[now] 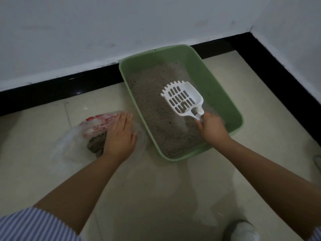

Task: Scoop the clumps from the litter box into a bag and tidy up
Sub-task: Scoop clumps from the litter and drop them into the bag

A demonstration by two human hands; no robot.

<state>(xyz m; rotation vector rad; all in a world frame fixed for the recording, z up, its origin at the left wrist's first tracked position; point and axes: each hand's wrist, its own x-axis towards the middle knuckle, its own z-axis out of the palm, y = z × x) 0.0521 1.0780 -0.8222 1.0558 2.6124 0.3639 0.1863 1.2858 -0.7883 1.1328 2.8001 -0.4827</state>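
**Scoop held over litter, bag pinned flat**

Striped sleeve (26, 223) sits closest, bottom left. Green litter box (215, 87) lies on tile floor (156, 197) against black baseboard (52, 87), grey litter (156, 108) inside. Clear bag (69, 146) with red print lies on the floor left of the box, clumps (96, 145) inside. Left hand (119, 134) rests flat on the bag, fingers straight and together. Right hand (212, 127) curls round the handle of the white scoop (182, 100); slotted head points away from the grip, over the litter, small clump near the handle end.
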